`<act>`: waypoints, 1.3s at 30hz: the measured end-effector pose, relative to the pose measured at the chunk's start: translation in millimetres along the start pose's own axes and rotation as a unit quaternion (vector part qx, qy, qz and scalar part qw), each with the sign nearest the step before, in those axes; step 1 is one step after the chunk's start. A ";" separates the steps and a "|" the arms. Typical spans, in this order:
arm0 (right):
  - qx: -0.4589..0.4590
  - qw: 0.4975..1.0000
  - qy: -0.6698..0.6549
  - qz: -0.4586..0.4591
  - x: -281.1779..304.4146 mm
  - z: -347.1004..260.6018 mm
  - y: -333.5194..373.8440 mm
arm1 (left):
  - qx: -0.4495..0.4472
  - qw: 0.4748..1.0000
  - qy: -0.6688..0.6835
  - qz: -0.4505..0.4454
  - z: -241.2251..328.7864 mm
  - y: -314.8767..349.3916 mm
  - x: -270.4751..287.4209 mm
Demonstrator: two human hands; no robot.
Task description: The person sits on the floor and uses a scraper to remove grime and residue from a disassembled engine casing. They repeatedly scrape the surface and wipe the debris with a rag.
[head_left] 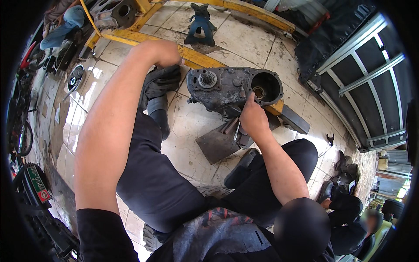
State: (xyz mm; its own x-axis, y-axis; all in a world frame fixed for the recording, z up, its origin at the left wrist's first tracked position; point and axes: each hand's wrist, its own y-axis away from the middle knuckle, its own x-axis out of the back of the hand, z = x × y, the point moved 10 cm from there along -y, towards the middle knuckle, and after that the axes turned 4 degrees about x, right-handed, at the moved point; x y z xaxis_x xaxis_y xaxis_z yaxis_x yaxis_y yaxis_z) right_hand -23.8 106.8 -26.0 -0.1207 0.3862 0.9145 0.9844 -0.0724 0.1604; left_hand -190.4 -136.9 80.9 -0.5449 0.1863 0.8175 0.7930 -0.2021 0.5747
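A dark, greasy gearbox casing [222,94] rests across a yellow beam. A splined shaft in a bearing [207,79] stands up at its left end. At its right end is a round open bore [265,86] with a ring deep inside. My right hand [254,118] points its index finger onto the bore's near rim; its other fingers are mostly hidden. Left of the casing, my left hand [166,54] is closed above a dark crumpled cloth-like thing [162,83]. What its fingers hold, if anything, is hidden.
Under the casing's near side lie a flat metal plate [218,145] and a silver tool [237,131]. A blue jack stand [200,30] stands beyond the yellow beam [196,57]. Another housing [118,15] is at far left. Dark framed panels [362,74] lean at right; another person [349,222] sits lower right.
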 end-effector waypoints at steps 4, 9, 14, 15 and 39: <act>0.014 1.000 0.016 0.000 -5.6 -1.1 -18.2 | -0.002 1.000 -0.005 0.004 0.9 -0.2 0.7; -0.014 0.995 -0.091 -0.038 12.9 8.5 -21.6 | 0.005 1.000 0.002 0.002 0.3 -2.9 -3.8; -0.031 0.996 -0.088 0.002 41.1 7.6 -0.1 | 0.016 1.000 0.008 0.005 -12.9 -1.9 -4.4; -0.031 0.996 -0.078 -0.002 37.4 12.4 1.3 | 0.012 1.000 0.007 -0.001 -9.4 -6.3 -3.3; -0.023 0.998 0.045 -0.047 7.3 9.9 -2.4 | 0.009 1.000 -0.005 0.007 -9.9 -7.8 0.5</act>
State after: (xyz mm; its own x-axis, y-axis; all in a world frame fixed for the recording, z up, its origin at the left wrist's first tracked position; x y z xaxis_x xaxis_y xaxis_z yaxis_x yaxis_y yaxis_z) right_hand -25.7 119.0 -23.4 -0.2252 0.3100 0.9237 0.9616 -0.0819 0.2619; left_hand -199.5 -144.7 77.2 -0.5307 0.1933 0.8252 0.8054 -0.1883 0.5621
